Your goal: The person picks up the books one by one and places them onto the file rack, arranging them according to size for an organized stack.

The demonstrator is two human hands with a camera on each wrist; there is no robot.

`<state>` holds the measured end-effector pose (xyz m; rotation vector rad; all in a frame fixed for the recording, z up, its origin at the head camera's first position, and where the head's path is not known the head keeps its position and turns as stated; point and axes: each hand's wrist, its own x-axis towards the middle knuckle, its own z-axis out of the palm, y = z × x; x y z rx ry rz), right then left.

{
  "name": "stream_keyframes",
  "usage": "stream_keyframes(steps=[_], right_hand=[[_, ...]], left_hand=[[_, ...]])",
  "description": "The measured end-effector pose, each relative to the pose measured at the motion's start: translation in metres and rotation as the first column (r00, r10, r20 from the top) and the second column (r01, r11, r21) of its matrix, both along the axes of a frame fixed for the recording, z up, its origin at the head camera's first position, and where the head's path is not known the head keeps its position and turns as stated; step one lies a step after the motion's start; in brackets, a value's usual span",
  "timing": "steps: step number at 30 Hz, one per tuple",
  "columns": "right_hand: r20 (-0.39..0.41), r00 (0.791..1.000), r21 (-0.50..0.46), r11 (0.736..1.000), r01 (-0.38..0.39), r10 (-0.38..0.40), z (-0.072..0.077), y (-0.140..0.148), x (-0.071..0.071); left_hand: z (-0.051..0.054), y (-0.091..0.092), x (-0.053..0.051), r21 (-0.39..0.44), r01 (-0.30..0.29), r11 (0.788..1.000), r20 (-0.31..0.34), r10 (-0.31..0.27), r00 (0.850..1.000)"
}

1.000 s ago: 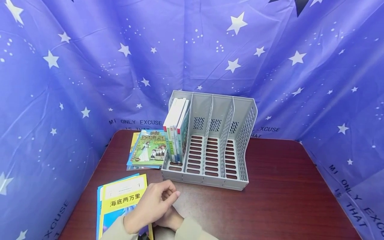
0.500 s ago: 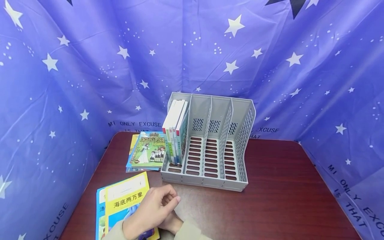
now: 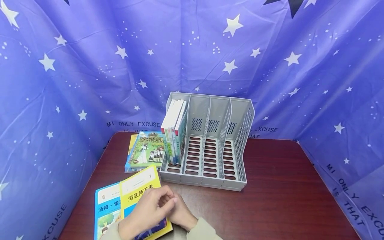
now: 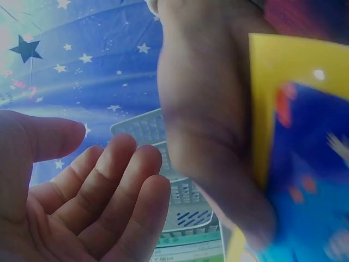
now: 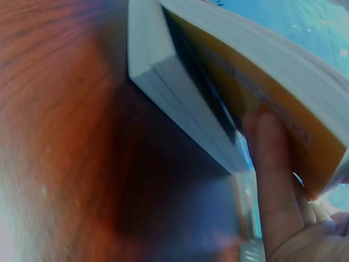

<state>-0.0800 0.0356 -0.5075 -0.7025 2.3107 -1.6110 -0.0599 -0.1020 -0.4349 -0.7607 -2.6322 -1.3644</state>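
Right hand (image 3: 183, 213): grip clamped on a yellow-covered book (image 3: 136, 193), thumb over the front cover, fingers against the orange-yellow back. Left hand (image 3: 150, 210): fingers loosely curled, thumb apart from them, holding nothing, in front of the same book. Yellow-covered book: paperback, white title panel, black Chinese characters, blue picture below; tilted above the tabletop (image 3: 279, 193), partly overlapping a blue-covered book (image 3: 107, 203); whether their left parts touch cannot be told. Blue-covered book: flat, white upper panel, illustrated lower half. Tabletop: reddish-brown, wood-grained, glossy. File rack (image 3: 204, 180): grey, four compartments, slotted floor, perforated dividers with curved front edges; leftmost compartment contains several upright books (image 3: 174, 130), spines forward. Green illustrated book (image 3: 147, 151): lying atop others, just left of the rack. Curtain (image 3: 180, 50): blue-violet cloth, creased, printed with white stars.
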Motion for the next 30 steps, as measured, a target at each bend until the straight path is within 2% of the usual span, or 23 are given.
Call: stream_keyframes(steps=[2, 5, 7, 10, 12, 15, 19, 25, 30], right_hand=[[0.010, 0.998, -0.044, 0.997, 0.068, -0.068, 0.002, 0.005, -0.001], [0.040, 0.993, -0.019, 0.993, 0.114, -0.114, 0.007, 0.014, -0.002], [0.121, 0.986, -0.065, 0.991, 0.119, -0.111, 0.011, 0.020, -0.001], [0.222, 0.971, -0.157, 0.980, 0.119, -0.083, 0.015, 0.030, 0.001], [0.248, 0.966, -0.195, 0.973, 0.124, -0.074, 0.017, 0.036, 0.002], [0.268, 0.962, -0.233, 0.965, 0.121, -0.056, 0.018, 0.044, 0.004], [0.267, 0.962, -0.256, 0.958, 0.131, -0.060, 0.017, 0.053, 0.008], [0.254, 0.960, -0.263, 0.947, 0.183, -0.115, 0.018, 0.068, 0.015], [0.265, 0.950, -0.264, 0.935, 0.238, -0.167, 0.023, 0.081, 0.020]], left_hand=[[0.001, -0.003, 0.000, 0.004, 0.004, 1.000, 0.009, -0.004, 1.000], [0.004, -0.007, 0.000, 0.015, 0.003, 1.000, 0.020, -0.004, 1.000], [0.007, -0.010, -0.002, 0.027, -0.004, 1.000, 0.033, 0.003, 0.999], [0.012, -0.016, -0.003, 0.022, -0.046, 0.999, 0.054, 0.045, 0.998], [0.015, -0.019, -0.004, 0.024, -0.074, 0.997, 0.077, 0.072, 0.994], [0.017, -0.024, -0.005, 0.023, -0.113, 0.993, 0.112, 0.110, 0.988], [0.019, -0.027, -0.005, 0.022, -0.130, 0.991, 0.156, 0.125, 0.980], [0.019, -0.025, -0.005, 0.021, -0.142, 0.990, 0.173, 0.136, 0.975], [0.017, -0.021, -0.006, 0.023, -0.148, 0.989, 0.193, 0.141, 0.971]])
